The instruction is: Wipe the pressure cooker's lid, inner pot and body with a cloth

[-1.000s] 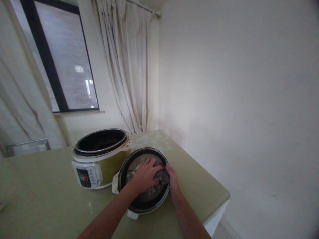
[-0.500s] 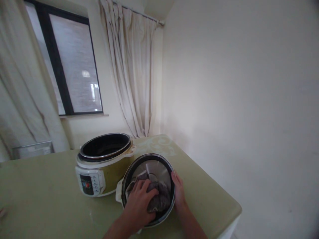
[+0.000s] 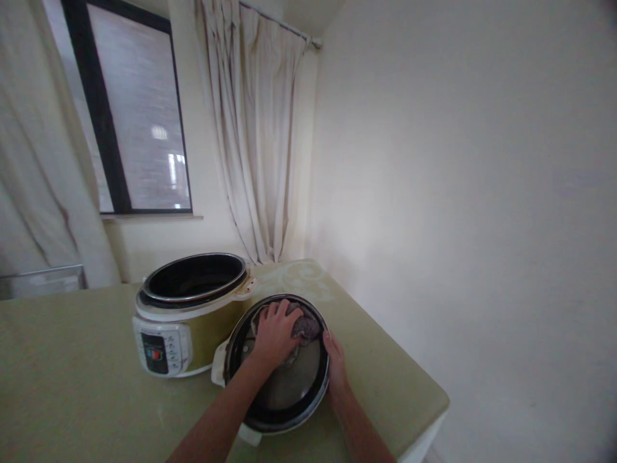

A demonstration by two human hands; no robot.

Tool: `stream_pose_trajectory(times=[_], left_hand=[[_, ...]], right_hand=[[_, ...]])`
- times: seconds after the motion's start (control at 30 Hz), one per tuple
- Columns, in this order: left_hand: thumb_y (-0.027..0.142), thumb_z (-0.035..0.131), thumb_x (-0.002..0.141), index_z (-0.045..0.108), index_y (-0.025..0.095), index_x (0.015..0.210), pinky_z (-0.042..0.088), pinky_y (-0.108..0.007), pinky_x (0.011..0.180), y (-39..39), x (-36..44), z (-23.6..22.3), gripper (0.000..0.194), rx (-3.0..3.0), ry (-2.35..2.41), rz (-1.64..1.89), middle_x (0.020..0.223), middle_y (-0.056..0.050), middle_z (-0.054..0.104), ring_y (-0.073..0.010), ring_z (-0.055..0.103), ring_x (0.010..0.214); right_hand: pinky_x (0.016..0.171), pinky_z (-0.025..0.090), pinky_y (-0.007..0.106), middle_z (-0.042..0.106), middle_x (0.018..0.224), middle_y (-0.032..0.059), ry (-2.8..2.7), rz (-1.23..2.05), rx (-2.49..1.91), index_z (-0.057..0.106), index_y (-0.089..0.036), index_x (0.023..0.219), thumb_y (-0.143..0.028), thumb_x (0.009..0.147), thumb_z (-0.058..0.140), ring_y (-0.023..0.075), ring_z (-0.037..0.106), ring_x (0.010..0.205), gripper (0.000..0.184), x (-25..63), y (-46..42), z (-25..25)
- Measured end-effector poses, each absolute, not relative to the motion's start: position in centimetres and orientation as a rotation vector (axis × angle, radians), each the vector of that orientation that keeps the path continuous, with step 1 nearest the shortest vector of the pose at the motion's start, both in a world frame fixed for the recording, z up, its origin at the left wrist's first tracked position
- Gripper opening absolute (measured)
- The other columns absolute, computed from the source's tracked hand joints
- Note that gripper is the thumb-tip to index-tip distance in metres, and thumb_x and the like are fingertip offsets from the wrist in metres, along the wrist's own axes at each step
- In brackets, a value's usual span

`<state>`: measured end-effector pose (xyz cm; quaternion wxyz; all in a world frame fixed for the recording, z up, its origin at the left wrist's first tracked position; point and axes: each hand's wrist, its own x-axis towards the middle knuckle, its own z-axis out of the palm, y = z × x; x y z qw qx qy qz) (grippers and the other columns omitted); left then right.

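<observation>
Cloth (image 3: 307, 326) — moved to the far side of the lid (image 3: 292, 389), clutched loosely under your left hand (image 3: 277, 331); your right hand (image 3: 337, 363) — partly closed on the lid, apparently to steady it.

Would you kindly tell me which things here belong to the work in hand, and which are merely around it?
In use:
cloth, under the left hand
lid, with the right hand at its rim

Around it:
open cooker
table
curtains
window
</observation>
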<state>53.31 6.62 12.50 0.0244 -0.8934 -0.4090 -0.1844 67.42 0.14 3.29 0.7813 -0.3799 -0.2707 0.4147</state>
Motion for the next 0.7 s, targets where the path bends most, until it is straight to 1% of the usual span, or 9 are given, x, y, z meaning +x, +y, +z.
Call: stream_pose_trajectory(times=[0.1, 0.2, 0.3, 0.37, 0.43, 0.5, 0.6, 0.7], left_hand=[[0.036, 0.074, 0.084, 0.068, 0.034, 0.129, 0.051, -0.051, 0.098, 7.1, 52.0, 12.6, 0.045, -2.694, -1.427, -0.475, 0.137, -0.01, 0.06, -0.0369, 0.056, 0.125], [0.039, 0.073, 0.08, 0.07, 0.033, 0.127, 0.054, -0.048, 0.09, 6.8, 49.8, 12.7, 0.048, -2.785, -1.437, -0.329, 0.133, -0.01, 0.063, -0.0364, 0.061, 0.12], [0.042, 0.08, 0.069, 0.075, 0.035, 0.117, 0.054, -0.048, 0.097, 5.9, 48.1, 12.5, 0.049, -3.01, -1.225, -0.17, 0.127, -0.006, 0.067, -0.0353, 0.064, 0.12], [0.044, 0.084, 0.062, 0.076, 0.037, 0.112, 0.053, -0.049, 0.1, 5.1, 48.0, 12.1, 0.052, -3.151, -1.055, -0.08, 0.123, -0.004, 0.069, -0.0342, 0.066, 0.116], [0.045, 0.087, 0.058, 0.076, 0.038, 0.111, 0.054, -0.05, 0.098, 4.2, 48.8, 11.7, 0.055, -3.206, -0.935, -0.051, 0.12, -0.003, 0.07, -0.034, 0.067, 0.112], [0.046, 0.087, 0.059, 0.075, 0.037, 0.111, 0.054, -0.051, 0.097, 3.7, 50.2, 11.4, 0.053, -3.18, -0.882, -0.103, 0.119, -0.004, 0.07, -0.0346, 0.066, 0.112], [0.047, 0.085, 0.068, 0.073, 0.034, 0.114, 0.05, -0.054, 0.102, 3.7, 52.7, 11.5, 0.049, -3.094, -0.853, -0.246, 0.127, -0.007, 0.067, -0.0366, 0.061, 0.121], [0.043, 0.082, 0.076, 0.071, 0.033, 0.119, 0.047, -0.054, 0.105, 4.8, 54.2, 12.2, 0.045, -3.012, -0.89, -0.378, 0.132, -0.008, 0.064, -0.037, 0.056, 0.128]], right_hand=[[0.108, 0.053, 0.048, 0.081, 0.117, 0.0088, -0.57, 0.901, -0.782, 0.084, -0.022, 0.106, -0.061, 0.075, 0.086, 0.0319, 0.073, 0.114, 0.05, 67.4, 0.5, 3.1], [0.101, 0.057, 0.044, 0.083, 0.109, 0.0069, -0.544, 0.894, -0.767, 0.084, -0.021, 0.102, -0.056, 0.077, 0.086, 0.0287, 0.075, 0.101, 0.043, 67.2, 0.7, 2.9], [0.095, 0.059, 0.043, 0.083, 0.104, 0.0076, -0.509, 0.89, -0.773, 0.084, -0.019, 0.1, -0.058, 0.075, 0.087, 0.0297, 0.075, 0.097, 0.046, 67.0, 0.6, 3.2], [0.096, 0.059, 0.044, 0.083, 0.108, 0.0085, -0.507, 0.905, -0.772, 0.084, -0.02, 0.103, -0.06, 0.075, 0.086, 0.0313, 0.075, 0.103, 0.049, 66.9, 0.5, 3.6], [0.098, 0.059, 0.045, 0.082, 0.111, 0.0086, -0.514, 0.916, -0.77, 0.084, -0.021, 0.104, -0.061, 0.076, 0.085, 0.0319, 0.074, 0.107, 0.049, 66.9, 0.6, 3.7], [0.1, 0.058, 0.046, 0.082, 0.111, 0.0079, -0.519, 0.905, -0.778, 0.084, -0.022, 0.103, -0.063, 0.075, 0.085, 0.0312, 0.074, 0.107, 0.049, 67.2, 0.7, 3.6], [0.1, 0.058, 0.046, 0.083, 0.105, 0.0063, -0.521, 0.875, -0.811, 0.084, -0.022, 0.097, -0.065, 0.072, 0.087, 0.0297, 0.074, 0.101, 0.05, 67.5, 0.7, 3.2], [0.104, 0.056, 0.046, 0.083, 0.107, 0.0071, -0.543, 0.892, -0.825, 0.084, -0.022, 0.097, -0.066, 0.075, 0.085, 0.0295, 0.074, 0.104, 0.05, 67.7, 0.4, 3.0]])
